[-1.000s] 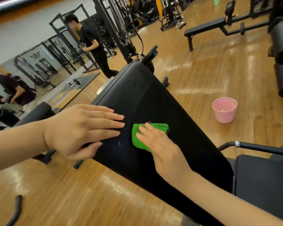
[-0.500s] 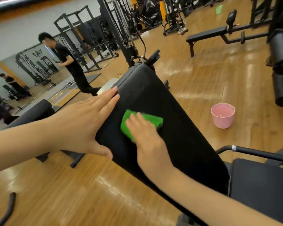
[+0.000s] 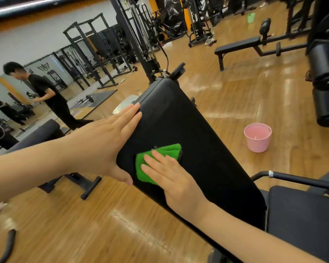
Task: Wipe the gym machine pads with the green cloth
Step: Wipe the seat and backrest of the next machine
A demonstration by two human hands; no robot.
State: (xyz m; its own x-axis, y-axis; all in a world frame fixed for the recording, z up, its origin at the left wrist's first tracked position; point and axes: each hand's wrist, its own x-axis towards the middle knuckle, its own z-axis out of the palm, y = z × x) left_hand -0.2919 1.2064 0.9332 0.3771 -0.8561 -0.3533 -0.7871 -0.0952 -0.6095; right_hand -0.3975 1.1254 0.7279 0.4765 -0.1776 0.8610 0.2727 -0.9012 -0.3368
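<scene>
A folded bright green cloth (image 3: pixel 156 164) lies flat on the long black tilted pad (image 3: pixel 179 126), near its left edge, partly covered.

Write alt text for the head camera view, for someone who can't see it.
A person's right hand presses a folded green cloth flat against a long black gym machine pad, while the left hand rests open along the pad's left edge. A pink bucket stands on the wooden floor beyond.
</scene>
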